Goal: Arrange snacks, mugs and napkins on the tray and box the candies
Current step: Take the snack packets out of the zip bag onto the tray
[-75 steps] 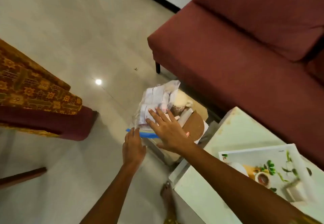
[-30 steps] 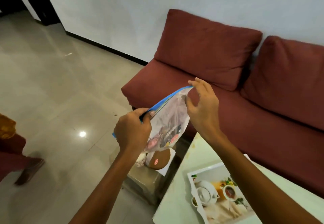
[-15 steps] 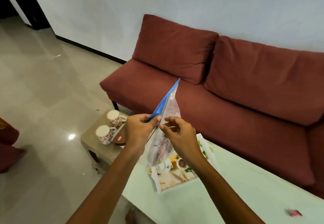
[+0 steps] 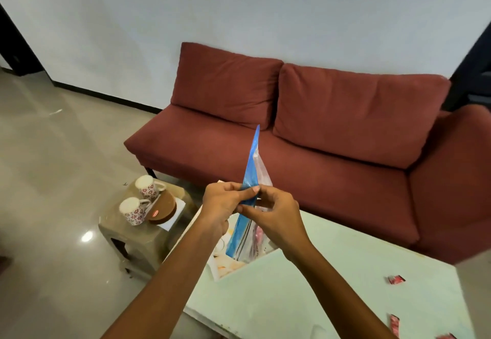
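A: Where is the zip bag (image 4: 249, 174)?

B: Held edge-on above the tray (image 4: 225, 265), long axis upright, blue seal strip facing the camera. The left hand (image 4: 221, 203) and right hand (image 4: 271, 213) both pinch it mid-strip, equally near.

A: And the count?

B: Two mugs (image 4: 140, 200) left of the tray; three red candies (image 4: 396, 279) on the tabletop (image 4: 305, 299).

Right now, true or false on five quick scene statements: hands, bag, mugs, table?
1. Both hands, left and right, pinch the bag. True.
2. The bag lies flat on the sofa. False: it is held in the air over the table.
3. Two mugs sit on the stool. True.
4. The mugs are on the tray. False: they are on the stool.
5. Red packets lie on the table. True.
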The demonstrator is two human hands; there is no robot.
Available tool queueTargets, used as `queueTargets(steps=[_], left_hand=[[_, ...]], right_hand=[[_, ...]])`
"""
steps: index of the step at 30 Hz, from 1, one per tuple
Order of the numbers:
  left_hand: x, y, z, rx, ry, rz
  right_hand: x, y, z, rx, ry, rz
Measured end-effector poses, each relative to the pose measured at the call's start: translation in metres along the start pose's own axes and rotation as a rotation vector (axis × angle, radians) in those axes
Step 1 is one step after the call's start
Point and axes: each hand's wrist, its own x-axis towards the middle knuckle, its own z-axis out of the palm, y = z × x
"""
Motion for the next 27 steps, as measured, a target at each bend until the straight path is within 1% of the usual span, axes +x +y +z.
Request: queueTargets(steps=[5, 8, 13, 16, 18, 23, 27], left_hand=[[-0.011, 0.002, 0.003, -0.027, -0.070, -0.010], [-0.013, 0.003, 0.000, -0.026, -0.112, 0.026], [-0.011, -0.002, -0.006, 0.031, -0.126, 0.069], [-0.009, -0.004, -0.006, 0.094, -0.073, 0.104], [-0.010, -0.007, -0.003, 0.138, -0.016, 0.133], [-0.013, -0.008, 0.007, 0.317, 0.166, 0.340], [-0.013, -0.001, 0.013, 0.352, 0.177, 0.410]], right_hand=[[-0.007, -0.002, -0.008, 0.003, 0.062, -0.017], [-0.004, -0.001, -0.010, 0.084, 0.079, 0.009], [0.000, 0.001, -0.005, 0.168, 0.095, 0.053], [0.002, 0.003, -0.002, 0.157, 0.123, 0.076], [0.002, 0.004, 0.001, 0.104, 0.159, 0.041], [0.004, 0.002, 0.001, -0.056, 0.289, -0.082], [0.009, 0.000, -0.004, -0.090, 0.329, -0.124]])
